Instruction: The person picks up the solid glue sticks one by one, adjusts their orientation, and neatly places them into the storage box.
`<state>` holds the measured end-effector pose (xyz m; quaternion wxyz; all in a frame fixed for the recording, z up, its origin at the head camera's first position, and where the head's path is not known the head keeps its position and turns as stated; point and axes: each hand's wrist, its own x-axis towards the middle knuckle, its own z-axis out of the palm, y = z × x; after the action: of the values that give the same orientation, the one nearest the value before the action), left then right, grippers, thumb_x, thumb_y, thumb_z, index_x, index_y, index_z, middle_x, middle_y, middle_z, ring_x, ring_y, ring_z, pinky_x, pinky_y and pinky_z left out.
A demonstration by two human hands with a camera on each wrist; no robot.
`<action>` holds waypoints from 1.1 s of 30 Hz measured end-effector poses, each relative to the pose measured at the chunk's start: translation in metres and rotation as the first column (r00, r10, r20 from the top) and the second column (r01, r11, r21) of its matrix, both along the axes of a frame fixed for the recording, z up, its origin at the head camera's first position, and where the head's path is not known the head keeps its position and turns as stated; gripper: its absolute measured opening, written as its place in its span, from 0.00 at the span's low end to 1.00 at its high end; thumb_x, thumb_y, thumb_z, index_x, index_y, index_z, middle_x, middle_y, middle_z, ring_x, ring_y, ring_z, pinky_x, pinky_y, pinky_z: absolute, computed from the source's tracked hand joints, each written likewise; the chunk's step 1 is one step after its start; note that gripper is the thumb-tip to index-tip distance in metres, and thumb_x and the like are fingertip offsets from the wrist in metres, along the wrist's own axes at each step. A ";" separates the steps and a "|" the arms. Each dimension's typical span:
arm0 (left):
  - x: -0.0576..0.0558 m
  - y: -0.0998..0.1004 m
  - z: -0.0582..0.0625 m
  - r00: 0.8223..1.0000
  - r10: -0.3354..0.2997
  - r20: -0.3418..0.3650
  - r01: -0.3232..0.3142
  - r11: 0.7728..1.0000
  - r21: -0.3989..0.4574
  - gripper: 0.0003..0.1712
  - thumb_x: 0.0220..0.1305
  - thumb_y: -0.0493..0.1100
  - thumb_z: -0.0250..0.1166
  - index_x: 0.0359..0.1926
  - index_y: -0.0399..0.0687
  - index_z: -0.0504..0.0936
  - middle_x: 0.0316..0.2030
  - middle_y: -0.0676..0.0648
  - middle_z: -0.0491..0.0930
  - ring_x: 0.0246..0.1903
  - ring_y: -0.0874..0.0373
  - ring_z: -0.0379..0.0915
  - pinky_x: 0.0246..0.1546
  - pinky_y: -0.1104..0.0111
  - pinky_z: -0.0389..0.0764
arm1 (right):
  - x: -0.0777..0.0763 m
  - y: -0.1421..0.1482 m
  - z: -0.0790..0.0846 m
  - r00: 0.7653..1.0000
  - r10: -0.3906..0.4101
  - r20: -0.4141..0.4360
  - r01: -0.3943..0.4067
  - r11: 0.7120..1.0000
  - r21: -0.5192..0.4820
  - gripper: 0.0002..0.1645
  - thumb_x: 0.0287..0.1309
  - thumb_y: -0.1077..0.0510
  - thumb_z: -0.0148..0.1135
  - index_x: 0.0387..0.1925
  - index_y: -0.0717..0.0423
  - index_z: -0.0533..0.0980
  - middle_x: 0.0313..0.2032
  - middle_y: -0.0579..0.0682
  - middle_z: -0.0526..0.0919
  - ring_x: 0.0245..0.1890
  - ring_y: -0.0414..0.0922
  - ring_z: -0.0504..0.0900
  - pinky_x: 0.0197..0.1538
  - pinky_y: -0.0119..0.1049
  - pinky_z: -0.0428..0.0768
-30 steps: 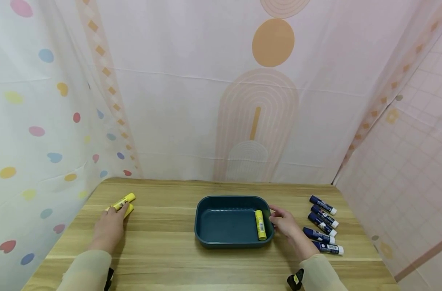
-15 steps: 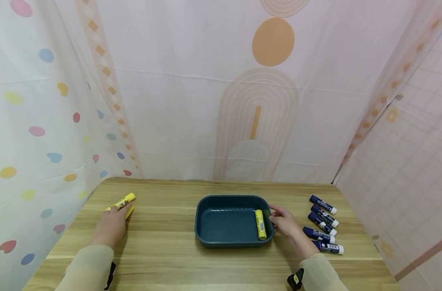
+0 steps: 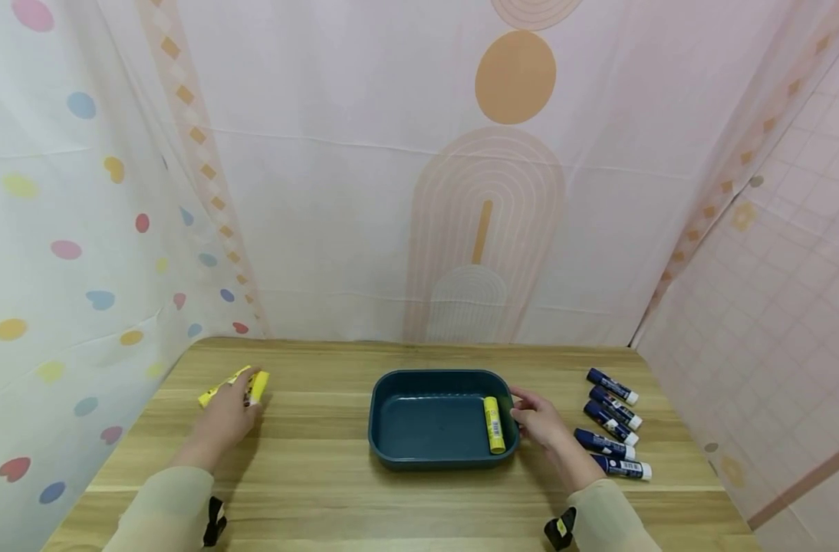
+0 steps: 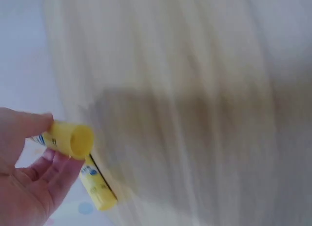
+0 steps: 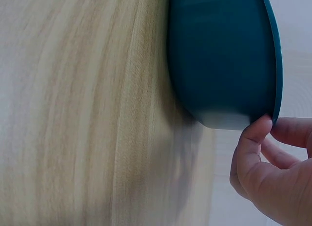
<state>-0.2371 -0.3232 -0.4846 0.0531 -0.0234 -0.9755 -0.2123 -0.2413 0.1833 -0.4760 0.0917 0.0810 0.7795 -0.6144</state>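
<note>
My left hand (image 3: 228, 420) pinches a yellow glue stick (image 3: 257, 387) between thumb and fingers at the left of the table. In the left wrist view the round end of this held glue stick (image 4: 73, 139) points away from the palm. Behind the hand lies a second yellow glue stick (image 3: 207, 397), partly covered by the fingers in the head view. My right hand (image 3: 542, 423) grips the right rim of a dark teal tray (image 3: 422, 433), thumb on one side of the wall and fingers on the other. A yellow glue stick (image 3: 494, 425) lies inside, along the tray's right end.
Several dark blue glue sticks (image 3: 604, 445) with white ends lie in a loose column on the right, just beyond my right forearm. The wooden table (image 3: 309, 475) ends at a patterned curtain (image 3: 337, 230) at the back and sides.
My left hand has picked up one of the two yellow glue sticks at the left, shifting slightly right and turning the stick more upright in view. The right hand and tray stay put.
</note>
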 end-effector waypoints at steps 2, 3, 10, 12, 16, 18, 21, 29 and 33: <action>-0.002 0.005 0.002 1.000 -0.020 -0.011 0.021 0.994 0.108 0.37 0.62 0.36 0.61 0.68 0.37 0.54 0.39 0.31 0.74 0.35 0.44 0.73 0.28 0.59 0.75 | 0.000 0.000 0.000 1.000 0.000 -0.001 0.000 1.000 0.003 0.26 0.63 0.69 0.50 0.64 0.61 0.66 0.42 0.54 0.70 0.34 0.45 0.70 0.32 0.34 0.72; -0.002 0.008 0.004 1.000 -0.027 -0.013 0.029 0.986 0.163 0.37 0.62 0.36 0.61 0.68 0.37 0.54 0.38 0.33 0.74 0.36 0.45 0.73 0.30 0.60 0.75 | 0.000 0.000 -0.001 1.000 0.000 -0.002 0.000 1.000 0.005 0.26 0.63 0.69 0.50 0.64 0.61 0.66 0.42 0.54 0.70 0.34 0.45 0.70 0.32 0.34 0.72; -0.004 0.026 0.006 1.000 -0.026 0.006 0.022 0.918 0.395 0.38 0.65 0.42 0.61 0.70 0.42 0.53 0.42 0.36 0.74 0.40 0.49 0.73 0.32 0.71 0.76 | -0.001 0.000 -0.001 1.000 0.004 -0.007 -0.004 1.000 0.012 0.26 0.63 0.69 0.50 0.64 0.60 0.67 0.42 0.54 0.70 0.34 0.45 0.70 0.32 0.34 0.73; -0.004 0.031 0.006 1.000 -0.026 0.005 0.022 0.903 0.430 0.38 0.65 0.43 0.61 0.71 0.42 0.53 0.43 0.35 0.74 0.40 0.49 0.73 0.32 0.72 0.76 | -0.001 0.000 -0.001 1.000 0.003 -0.007 -0.002 1.000 0.011 0.26 0.63 0.69 0.50 0.64 0.60 0.67 0.41 0.54 0.70 0.34 0.45 0.70 0.32 0.34 0.73; -0.003 0.044 0.009 0.999 -0.023 0.025 0.008 0.885 0.465 0.39 0.65 0.43 0.61 0.71 0.44 0.52 0.44 0.34 0.74 0.40 0.50 0.73 0.32 0.72 0.76 | -0.002 0.000 -0.002 1.000 -0.004 -0.009 0.004 1.000 0.004 0.26 0.63 0.69 0.51 0.63 0.61 0.67 0.40 0.53 0.71 0.33 0.45 0.70 0.32 0.34 0.72; -0.003 0.051 0.012 0.998 -0.024 0.051 -0.004 0.872 0.489 0.39 0.66 0.42 0.60 0.72 0.45 0.51 0.45 0.34 0.73 0.40 0.50 0.73 0.31 0.70 0.78 | -0.002 0.000 -0.002 1.000 -0.003 -0.011 0.004 1.000 0.006 0.26 0.63 0.69 0.51 0.63 0.61 0.67 0.40 0.53 0.71 0.33 0.45 0.70 0.32 0.34 0.72; -0.004 0.062 0.015 0.995 -0.028 0.092 -0.027 0.840 0.542 0.40 0.66 0.41 0.60 0.72 0.46 0.50 0.47 0.34 0.72 0.39 0.53 0.74 0.31 0.66 0.81 | -0.001 0.000 -0.002 1.000 -0.004 -0.009 0.004 1.000 0.006 0.26 0.63 0.69 0.51 0.63 0.61 0.67 0.41 0.53 0.71 0.33 0.45 0.70 0.32 0.34 0.72; -0.008 0.096 0.023 0.979 -0.076 0.189 -0.077 0.722 0.687 0.41 0.66 0.40 0.59 0.73 0.45 0.47 0.47 0.36 0.67 0.37 0.58 0.74 0.35 0.59 0.83 | 0.000 0.001 -0.002 1.000 -0.002 -0.015 0.002 1.000 0.004 0.26 0.63 0.69 0.51 0.63 0.61 0.67 0.43 0.55 0.70 0.34 0.45 0.71 0.32 0.34 0.73; -0.007 0.112 0.027 0.971 -0.097 0.218 -0.092 0.693 0.715 0.39 0.67 0.39 0.58 0.72 0.47 0.48 0.46 0.37 0.66 0.39 0.55 0.73 0.37 0.56 0.83 | 0.000 0.001 -0.002 1.000 -0.004 -0.012 0.004 1.000 0.006 0.26 0.63 0.69 0.51 0.63 0.61 0.67 0.43 0.55 0.70 0.34 0.45 0.71 0.33 0.35 0.73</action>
<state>-0.2444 -0.2110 -0.4574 -0.0599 0.0235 -0.8129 -0.5788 -0.2408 0.1842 -0.4783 0.0855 0.0791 0.7817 -0.6127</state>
